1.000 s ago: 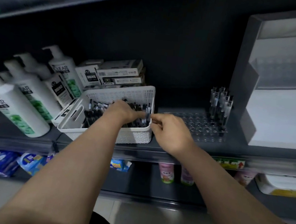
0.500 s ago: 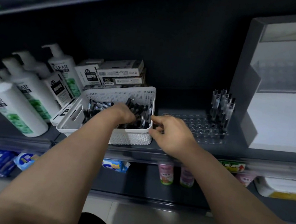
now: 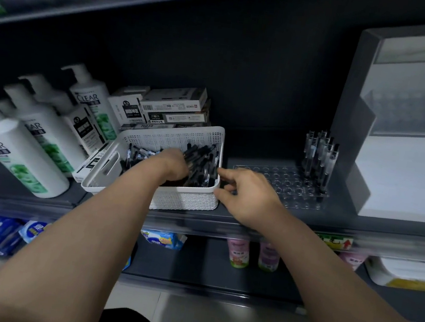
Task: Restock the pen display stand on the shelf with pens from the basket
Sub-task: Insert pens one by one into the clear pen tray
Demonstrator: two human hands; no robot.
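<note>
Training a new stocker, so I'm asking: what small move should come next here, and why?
Probably close the left hand on one pen in the basket and lift it out: it reaches down among the pens, the right hand holds nothing, and most display stand holes are empty.

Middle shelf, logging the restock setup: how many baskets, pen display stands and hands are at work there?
white basket: 1
clear pen display stand: 1
hands: 2, the left hand and the right hand
Total: 4
</note>
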